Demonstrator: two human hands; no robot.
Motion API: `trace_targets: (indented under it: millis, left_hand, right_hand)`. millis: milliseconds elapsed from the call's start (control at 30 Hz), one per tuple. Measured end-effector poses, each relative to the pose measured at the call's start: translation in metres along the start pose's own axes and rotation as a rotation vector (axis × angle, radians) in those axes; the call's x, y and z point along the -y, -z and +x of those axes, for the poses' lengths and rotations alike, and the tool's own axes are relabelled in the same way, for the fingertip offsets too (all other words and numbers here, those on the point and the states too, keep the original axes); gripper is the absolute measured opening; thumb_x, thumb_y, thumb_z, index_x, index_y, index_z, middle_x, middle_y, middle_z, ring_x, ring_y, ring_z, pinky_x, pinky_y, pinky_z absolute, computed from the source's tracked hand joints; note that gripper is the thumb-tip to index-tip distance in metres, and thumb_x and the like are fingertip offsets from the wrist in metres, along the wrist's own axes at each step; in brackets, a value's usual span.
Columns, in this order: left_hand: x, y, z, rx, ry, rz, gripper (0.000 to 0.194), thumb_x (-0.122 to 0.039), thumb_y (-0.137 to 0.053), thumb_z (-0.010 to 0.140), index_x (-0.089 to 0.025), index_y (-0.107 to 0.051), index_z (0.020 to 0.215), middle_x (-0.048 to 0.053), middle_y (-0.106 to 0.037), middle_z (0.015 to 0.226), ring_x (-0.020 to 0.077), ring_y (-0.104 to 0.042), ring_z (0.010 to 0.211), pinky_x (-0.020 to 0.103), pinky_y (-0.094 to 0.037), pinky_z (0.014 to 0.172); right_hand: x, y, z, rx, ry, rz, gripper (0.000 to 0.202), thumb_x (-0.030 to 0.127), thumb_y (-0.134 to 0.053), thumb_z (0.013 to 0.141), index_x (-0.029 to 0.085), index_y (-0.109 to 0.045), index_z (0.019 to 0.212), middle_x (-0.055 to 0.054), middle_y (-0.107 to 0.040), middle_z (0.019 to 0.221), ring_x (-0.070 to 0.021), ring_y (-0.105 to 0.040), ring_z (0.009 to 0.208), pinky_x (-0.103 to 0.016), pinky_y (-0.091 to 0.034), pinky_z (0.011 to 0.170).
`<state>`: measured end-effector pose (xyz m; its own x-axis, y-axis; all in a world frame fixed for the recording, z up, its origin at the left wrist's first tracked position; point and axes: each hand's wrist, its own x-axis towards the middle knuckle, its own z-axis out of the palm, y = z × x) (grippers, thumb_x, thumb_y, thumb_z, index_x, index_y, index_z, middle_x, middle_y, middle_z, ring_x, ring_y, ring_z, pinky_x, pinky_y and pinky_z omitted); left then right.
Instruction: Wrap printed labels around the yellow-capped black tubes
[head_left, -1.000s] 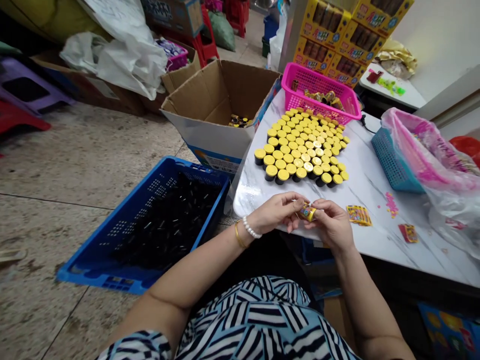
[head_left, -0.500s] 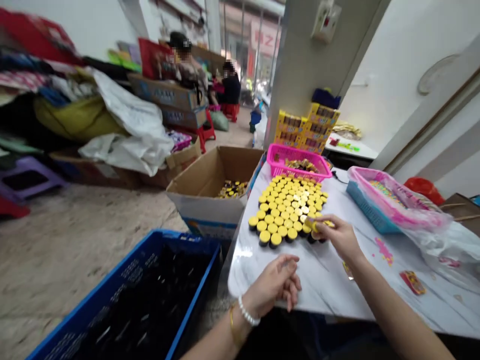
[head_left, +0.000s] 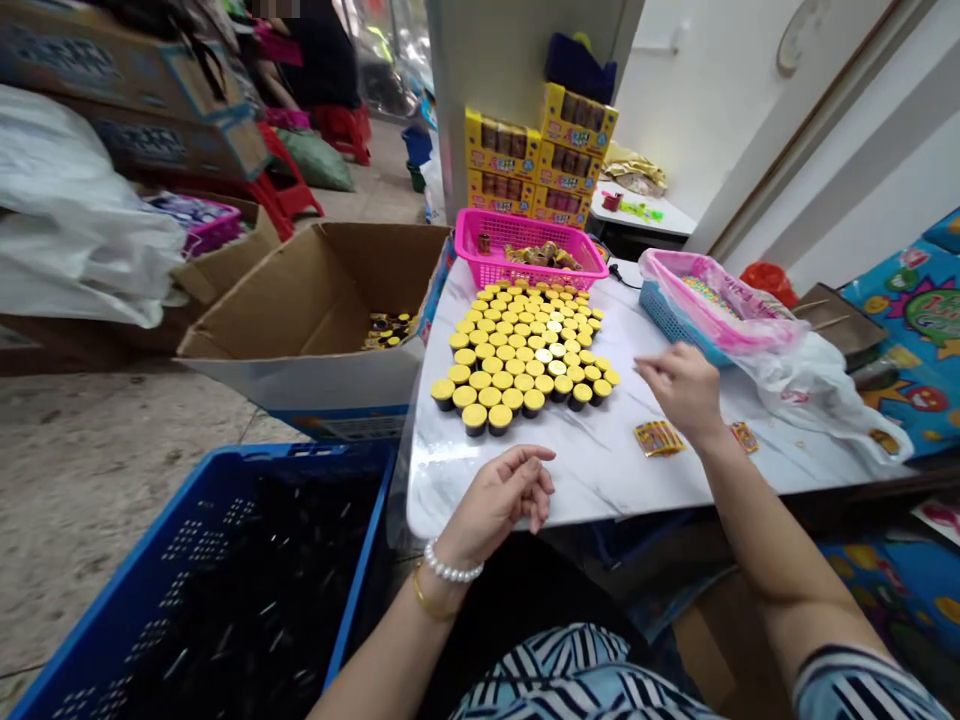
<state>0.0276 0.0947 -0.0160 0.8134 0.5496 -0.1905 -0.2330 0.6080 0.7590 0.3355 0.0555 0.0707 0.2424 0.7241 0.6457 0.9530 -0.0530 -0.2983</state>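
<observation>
Here, leftmost, we have a blue crate of black pieces near an open cardboard box. Our left hand is released, fingers loosely curled over the front of the marbled counter. Yellow-capped containers stand clustered behind it, before a pink basket. Our right hand has fingers drawn together; whether they pinch anything, we cannot tell. Wrappers lie beside it.

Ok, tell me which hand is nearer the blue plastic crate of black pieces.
Left. The left hand is right of the crate; the right hand is farther that way.
</observation>
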Motion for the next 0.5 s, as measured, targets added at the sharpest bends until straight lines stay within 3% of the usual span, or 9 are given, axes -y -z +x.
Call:
trace_targets:
  millis: [100,200,333,433,500]
  left_hand:
    - [-0.001,-0.003,0.001,0.000,0.011,0.037,0.047,-0.052,-0.077,0.085,-0.014,-0.064,0.109,0.003,-0.066,0.081,0.0114,-0.062,0.056,0.021,-0.047,0.044]
    - [-0.001,-0.008,0.003,-0.020,0.000,0.090,0.047,-0.053,-0.077,0.083,-0.014,-0.066,0.107,0.003,-0.065,0.081,0.0107,-0.061,0.055,0.021,-0.046,0.044]
    - [0.005,-0.020,0.007,-0.113,-0.031,0.182,0.047,-0.054,-0.078,0.082,-0.013,-0.067,0.102,0.002,-0.064,0.080,0.0087,-0.058,0.055,0.019,-0.044,0.046]
    - [0.014,-0.033,0.010,-0.223,-0.089,0.281,0.049,-0.056,-0.077,0.082,-0.012,-0.067,0.102,0.004,-0.066,0.083,0.0101,-0.060,0.061,0.019,-0.044,0.047]
    - [0.019,-0.041,0.011,-0.266,-0.145,0.331,0.051,-0.054,-0.079,0.081,-0.013,-0.067,0.108,0.007,-0.069,0.089,0.0131,-0.064,0.071,0.020,-0.047,0.051]
  right_hand:
    - [-0.036,0.009,-0.088,0.100,-0.102,-0.106,0.017,0.041,-0.076,0.085,0.026,-0.084,0.087,-0.004,-0.066,0.074,-0.0217,-0.060,0.077,-0.037,-0.049,0.075]
    - [-0.055,-0.002,-0.132,0.151,-0.148,-0.046,0.016,0.039,-0.073,0.088,0.027,-0.083,0.087,-0.003,-0.069,0.075,-0.0210,-0.060,0.074,-0.034,-0.048,0.070]
    - [-0.043,-0.011,-0.136,0.058,-0.117,-0.011,0.016,0.035,-0.071,0.090,0.025,-0.081,0.083,-0.004,-0.067,0.075,-0.0221,-0.058,0.077,-0.037,-0.049,0.074]
    - [-0.009,-0.012,-0.131,-0.086,-0.023,0.024,0.009,0.031,-0.075,0.088,0.030,-0.082,0.093,-0.004,-0.065,0.083,-0.0227,-0.057,0.085,-0.041,-0.049,0.083]
    - [0.021,-0.014,-0.132,-0.147,0.052,0.080,0.019,0.026,-0.077,0.086,0.036,-0.081,0.102,-0.004,-0.064,0.092,-0.0233,-0.059,0.092,-0.044,-0.048,0.089]
